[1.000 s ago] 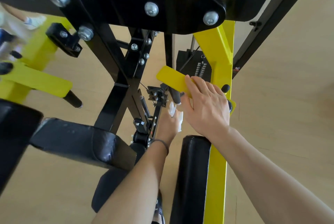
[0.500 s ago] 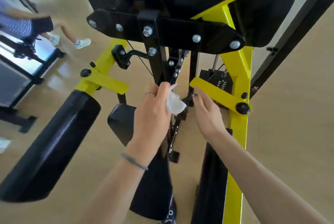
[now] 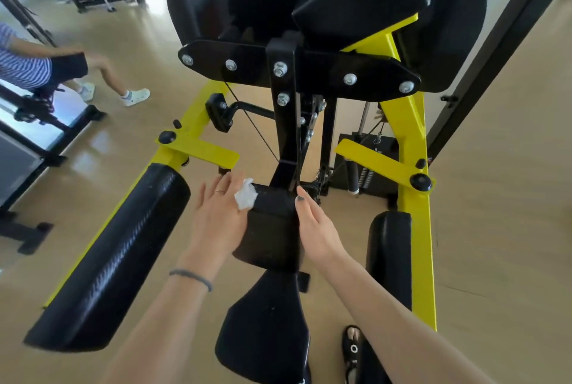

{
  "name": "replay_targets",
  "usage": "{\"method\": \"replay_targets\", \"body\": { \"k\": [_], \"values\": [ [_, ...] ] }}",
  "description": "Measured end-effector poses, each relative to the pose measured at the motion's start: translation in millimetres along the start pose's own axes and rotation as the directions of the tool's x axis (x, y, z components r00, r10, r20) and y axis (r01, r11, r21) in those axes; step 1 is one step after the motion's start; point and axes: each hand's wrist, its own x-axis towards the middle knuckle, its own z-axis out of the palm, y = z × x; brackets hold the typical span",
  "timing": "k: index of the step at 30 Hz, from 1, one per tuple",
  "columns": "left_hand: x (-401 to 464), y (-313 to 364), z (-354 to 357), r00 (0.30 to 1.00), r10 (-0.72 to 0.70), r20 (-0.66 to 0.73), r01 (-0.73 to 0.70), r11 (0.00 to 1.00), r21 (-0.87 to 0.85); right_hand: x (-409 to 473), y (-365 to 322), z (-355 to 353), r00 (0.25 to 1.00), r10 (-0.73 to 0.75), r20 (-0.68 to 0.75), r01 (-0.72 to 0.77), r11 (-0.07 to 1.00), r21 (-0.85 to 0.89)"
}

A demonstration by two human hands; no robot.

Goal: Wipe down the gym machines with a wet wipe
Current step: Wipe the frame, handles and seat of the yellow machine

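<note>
Yellow steel frame (image 3: pixel 414 216) carries the gym machine, running down the right side and branching to the left behind the pads. High in the view sits a large black upholstered pad (image 3: pixel 325 5), backed by a black bolted plate (image 3: pixel 356 70) with silver bolt heads. On the left a long black roller pad (image 3: pixel 111 256) lies along the yellow arm, and a second black pad (image 3: pixel 388 253) stands against the right upright. A black central post (image 3: pixel 286 135) drops from the plate to a small black cushion (image 3: pixel 272 225), below which a black seat (image 3: pixel 266 331) widens toward the viewer. The weight stack (image 3: pixel 371 163) shows behind the right yellow bracket. Pale wooden floor (image 3: pixel 495 228) lies under everything. At the far left another person (image 3: pixel 40 67) in a striped top and white shoes stands by other equipment.

The left hand (image 3: pixel 216 222), with a ring and a dark wristband, has its fingers spread almost straight, and the crumpled white wet wipe (image 3: pixel 245 198) is caught between its thumb side and the upper left corner of the small cushion. The right hand (image 3: pixel 315 228) lies with straight fingers along the cushion's right edge, touching it and grasping nothing. A sandalled foot (image 3: pixel 353 349) shows at the bottom, beside the seat.
</note>
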Motion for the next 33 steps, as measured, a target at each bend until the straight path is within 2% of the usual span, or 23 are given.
{"method": "replay_targets", "body": {
  "k": [2, 5, 7, 10, 12, 14, 17, 21, 23, 25, 27, 30, 33],
  "values": [
    [-5.1, 29.9, 0.6, 0.988, 0.155, 0.012, -0.155, 0.988, 0.025, 2.4, 1.0, 6.0, 1.000, -0.008, -0.023, 0.008, 1.000, 0.030],
    [-14.5, 64.7, 9.9, 0.923, 0.383, 0.025, -0.384, 0.919, 0.093, 5.8, 1.3, 5.4, 0.997, 0.053, -0.057, -0.046, 0.991, 0.124],
    [-7.1, 60.9, 9.6, 0.927, 0.375, 0.025, -0.375, 0.924, 0.078, 10.0, 2.7, 2.4, 0.993, 0.106, -0.048, -0.096, 0.979, 0.177],
    [6.2, 28.3, 4.0, 0.984, 0.177, -0.011, -0.177, 0.983, -0.051, 18.9, 10.7, -1.0, 0.992, 0.125, -0.034, -0.118, 0.981, 0.151],
    [15.9, 3.3, 0.6, 0.998, 0.061, -0.005, -0.061, 0.998, -0.026, 20.9, 11.9, -1.1, 0.992, 0.120, -0.034, -0.113, 0.982, 0.152],
    [22.6, -3.6, -1.4, 1.000, 0.020, 0.000, -0.020, 1.000, -0.002, 20.5, 11.3, 1.4, 0.993, 0.119, -0.025, -0.114, 0.982, 0.154],
    [19.0, 25.0, -2.0, 0.988, 0.151, 0.009, -0.151, 0.988, 0.018, 20.5, 9.9, 7.2, 0.993, 0.110, -0.037, -0.102, 0.979, 0.175],
    [5.8, 47.9, 9.0, 0.911, 0.408, 0.060, -0.412, 0.908, 0.071, 23.5, 10.1, 9.4, 0.989, 0.138, -0.056, -0.120, 0.962, 0.246],
    [16.0, 26.0, 5.1, 0.918, 0.393, 0.045, -0.395, 0.919, 0.022, 23.8, 9.2, 14.5, 0.984, 0.148, -0.102, -0.118, 0.959, 0.257],
    [29.2, -3.1, 2.3, 0.962, 0.271, 0.036, -0.268, 0.960, -0.076, 23.8, 11.1, 20.5, 0.977, 0.149, -0.154, -0.105, 0.960, 0.261],
    [38.2, -29.9, 0.7, 0.970, 0.235, 0.068, -0.230, 0.971, -0.063, 20.2, 11.3, 32.1, 0.960, 0.153, -0.234, -0.082, 0.954, 0.288],
    [37.1, -35.4, -3.8, 0.963, 0.261, 0.067, -0.256, 0.964, -0.075, 17.3, 4.7, 50.7, 0.922, 0.114, -0.369, -0.008, 0.961, 0.277],
    [23.8, -2.2, -2.9, 0.904, 0.426, 0.040, -0.425, 0.904, -0.042, 21.1, 2.9, 63.3, 0.885, 0.115, -0.451, 0.020, 0.958, 0.284]
  ]
}}
